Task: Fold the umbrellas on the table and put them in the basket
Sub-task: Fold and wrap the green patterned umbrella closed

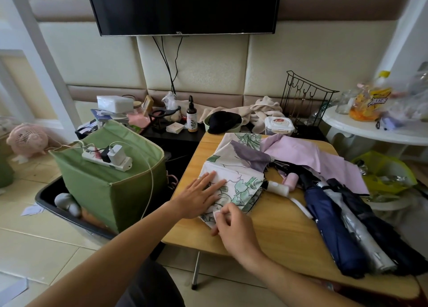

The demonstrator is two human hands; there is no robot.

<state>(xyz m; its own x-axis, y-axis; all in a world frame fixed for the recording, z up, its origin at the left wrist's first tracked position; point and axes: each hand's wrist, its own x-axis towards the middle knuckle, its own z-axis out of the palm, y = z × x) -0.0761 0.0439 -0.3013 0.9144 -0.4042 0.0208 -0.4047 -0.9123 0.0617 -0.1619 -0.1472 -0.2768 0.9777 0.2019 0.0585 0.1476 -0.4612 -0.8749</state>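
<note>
On the yellow wooden bench (282, 232) we see a white umbrella (234, 179) printed with green and purple flowers; right of it lie a lilac one (310, 153), a navy one (333, 228) and a silver one (356, 225). Left of the bench stands a green basket (99, 186).

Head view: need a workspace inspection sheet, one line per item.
Surface: wooden table, mostly covered.
Job's things: floral umbrella half folded; pink umbrella spread behind it; navy umbrella collapsed at right; green basket on the floor, left of the table.
Clutter: spray bottle, wipes box, towel.
Hands: left hand flat on floral fabric; right hand pinches its strap.
Cables: power strip on basket rim.
Surroundings: TV, pink fan.
</note>
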